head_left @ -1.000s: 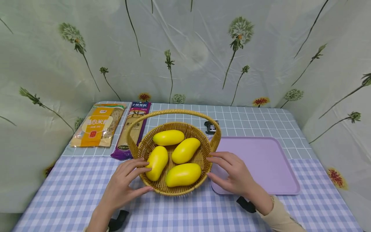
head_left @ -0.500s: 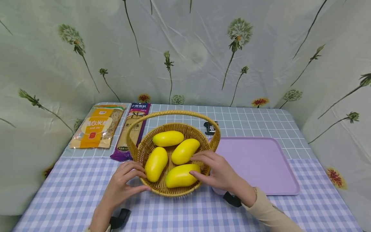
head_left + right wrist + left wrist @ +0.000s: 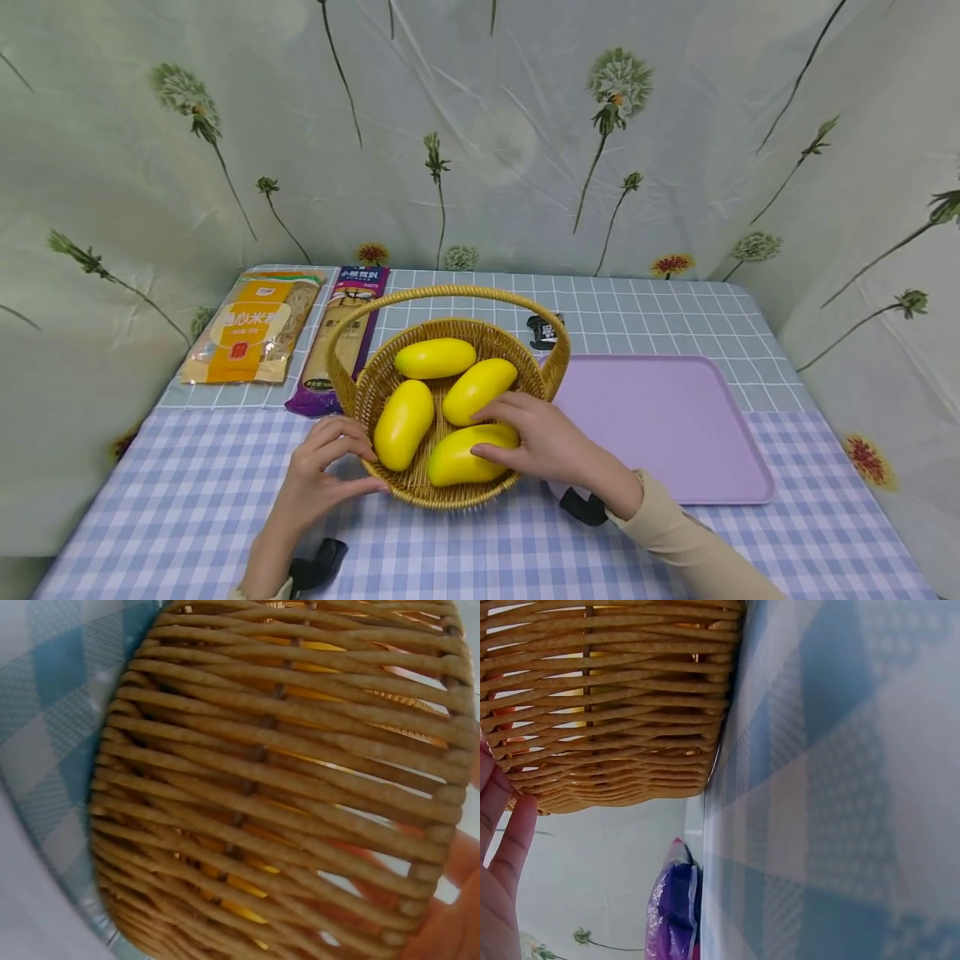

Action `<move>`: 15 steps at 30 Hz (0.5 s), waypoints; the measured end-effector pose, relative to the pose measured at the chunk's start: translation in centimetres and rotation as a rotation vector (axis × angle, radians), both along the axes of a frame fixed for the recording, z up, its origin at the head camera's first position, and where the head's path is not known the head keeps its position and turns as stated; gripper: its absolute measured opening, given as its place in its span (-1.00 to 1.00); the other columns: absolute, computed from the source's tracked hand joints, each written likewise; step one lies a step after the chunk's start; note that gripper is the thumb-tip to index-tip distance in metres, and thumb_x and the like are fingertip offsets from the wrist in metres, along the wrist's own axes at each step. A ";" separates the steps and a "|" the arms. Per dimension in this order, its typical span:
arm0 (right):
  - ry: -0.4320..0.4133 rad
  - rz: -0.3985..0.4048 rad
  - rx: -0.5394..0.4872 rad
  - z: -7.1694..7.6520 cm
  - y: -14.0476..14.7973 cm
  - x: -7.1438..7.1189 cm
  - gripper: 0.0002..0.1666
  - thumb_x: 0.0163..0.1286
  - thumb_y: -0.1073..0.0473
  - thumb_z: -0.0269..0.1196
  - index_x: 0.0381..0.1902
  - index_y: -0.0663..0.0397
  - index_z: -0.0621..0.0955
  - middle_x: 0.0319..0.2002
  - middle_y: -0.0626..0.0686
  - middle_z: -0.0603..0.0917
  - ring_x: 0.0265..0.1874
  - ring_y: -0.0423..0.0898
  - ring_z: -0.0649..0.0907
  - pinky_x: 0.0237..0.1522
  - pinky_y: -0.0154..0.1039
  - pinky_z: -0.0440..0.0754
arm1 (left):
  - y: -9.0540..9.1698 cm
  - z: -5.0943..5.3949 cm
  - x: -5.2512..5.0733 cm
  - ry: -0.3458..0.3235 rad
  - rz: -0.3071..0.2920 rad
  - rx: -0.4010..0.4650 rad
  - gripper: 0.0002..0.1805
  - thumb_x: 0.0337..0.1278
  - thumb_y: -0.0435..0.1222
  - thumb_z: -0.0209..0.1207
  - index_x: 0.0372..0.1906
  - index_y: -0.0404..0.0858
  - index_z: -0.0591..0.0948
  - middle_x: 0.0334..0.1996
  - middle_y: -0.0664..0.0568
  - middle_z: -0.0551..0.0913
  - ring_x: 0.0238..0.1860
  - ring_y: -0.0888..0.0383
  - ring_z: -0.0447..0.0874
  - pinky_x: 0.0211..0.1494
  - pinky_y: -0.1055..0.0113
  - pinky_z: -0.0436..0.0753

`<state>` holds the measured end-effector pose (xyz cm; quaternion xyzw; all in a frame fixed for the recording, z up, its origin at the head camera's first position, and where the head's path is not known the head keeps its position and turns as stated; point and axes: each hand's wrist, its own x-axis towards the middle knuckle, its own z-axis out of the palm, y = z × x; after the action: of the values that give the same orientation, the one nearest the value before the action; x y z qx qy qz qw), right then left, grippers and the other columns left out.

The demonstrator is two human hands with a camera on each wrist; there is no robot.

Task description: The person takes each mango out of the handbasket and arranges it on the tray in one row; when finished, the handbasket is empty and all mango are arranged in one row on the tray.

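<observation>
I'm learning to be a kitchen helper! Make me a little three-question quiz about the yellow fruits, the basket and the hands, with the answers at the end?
1. How many yellow fruits are in the wicker basket?

2. True or false: the left hand touches the rim of the wicker basket.

3. Where is the right hand?
A) Flat on the light purple tray
B) Over the wicker basket, at the yellow fruits
C) On the orange packet

Key:
1. Four
2. True
3. B
</observation>
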<state>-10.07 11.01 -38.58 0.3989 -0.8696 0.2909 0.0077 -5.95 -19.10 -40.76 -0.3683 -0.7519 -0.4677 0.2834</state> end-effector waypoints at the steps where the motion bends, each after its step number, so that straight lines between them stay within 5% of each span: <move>1: -0.017 -0.008 0.024 0.1 -0.1 0.0 -0.54 0.31 -0.23 0.20 0.01 -0.10 0.63 -0.04 -0.15 0.59 -0.03 -0.22 0.53 -0.01 -0.23 0.52 | 0.0 -0.1 0.0 -0.002 0.001 0.008 -0.61 -0.23 -0.04 0.45 -0.52 -0.27 0.60 -0.43 -0.06 0.58 -0.25 0.00 0.47 0.10 0.34 0.36; 15: -0.141 0.012 0.223 0.2 -1.0 -0.9 -0.47 0.32 -0.29 0.14 0.08 -0.14 0.60 -0.05 -0.12 0.60 -0.12 -0.20 0.56 -0.10 -0.22 0.53 | 0.1 -0.8 0.1 -0.065 0.006 0.078 -0.62 -0.24 -0.04 0.44 -0.54 -0.26 0.60 -0.46 -0.08 0.57 -0.25 0.00 0.46 0.07 0.39 0.39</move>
<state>-10.98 10.06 -38.36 0.3809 -0.8926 0.2198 -0.0997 -5.80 -18.96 -41.53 -0.3392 -0.7430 -0.5075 0.2745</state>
